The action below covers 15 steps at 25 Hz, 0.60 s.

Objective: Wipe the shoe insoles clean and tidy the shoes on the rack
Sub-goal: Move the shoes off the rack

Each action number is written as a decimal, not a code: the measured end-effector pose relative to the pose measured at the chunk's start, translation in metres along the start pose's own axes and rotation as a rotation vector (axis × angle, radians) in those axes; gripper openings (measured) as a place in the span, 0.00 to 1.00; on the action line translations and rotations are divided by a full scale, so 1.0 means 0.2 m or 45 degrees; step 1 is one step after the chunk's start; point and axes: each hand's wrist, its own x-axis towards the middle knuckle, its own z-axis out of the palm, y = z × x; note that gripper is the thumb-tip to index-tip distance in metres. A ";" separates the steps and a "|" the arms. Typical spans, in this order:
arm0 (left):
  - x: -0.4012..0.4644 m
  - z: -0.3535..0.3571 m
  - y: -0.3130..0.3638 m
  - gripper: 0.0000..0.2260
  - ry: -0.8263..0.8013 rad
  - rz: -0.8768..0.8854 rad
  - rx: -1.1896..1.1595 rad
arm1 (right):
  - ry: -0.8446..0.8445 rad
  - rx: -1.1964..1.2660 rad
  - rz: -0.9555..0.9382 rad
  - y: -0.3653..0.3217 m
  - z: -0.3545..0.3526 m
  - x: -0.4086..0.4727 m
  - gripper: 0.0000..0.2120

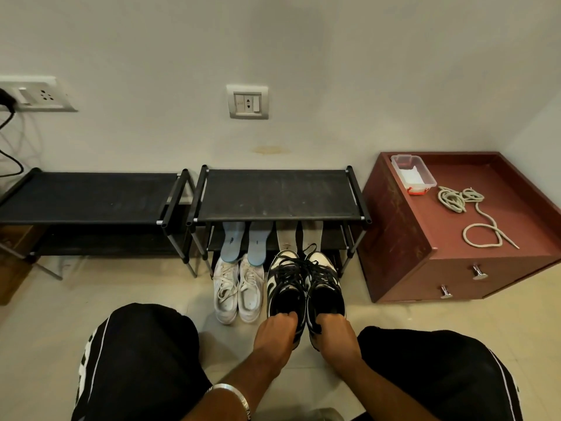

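Head view: left hand (274,328) and right hand (334,331) each have a grip clenched on a heel of the 2 black-and-white shoes (305,287), on the floor before the rack (279,194). Pushing forward could topple the insoles (243,241) leaning there. Fingertips are hidden inside the collars; the lower shelves are dark.

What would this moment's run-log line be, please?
left hand: grips black-and-white left sneaker heel | right hand: grips black-and-white right sneaker heel
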 end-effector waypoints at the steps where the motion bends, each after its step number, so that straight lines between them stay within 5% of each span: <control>1: 0.01 0.02 -0.01 0.09 -0.018 -0.010 -0.004 | -0.018 -0.001 0.007 0.01 0.02 0.01 0.08; 15: 0.32 0.36 -0.20 0.09 -0.271 -0.129 -0.055 | -0.309 0.075 -0.013 0.08 0.36 0.31 0.05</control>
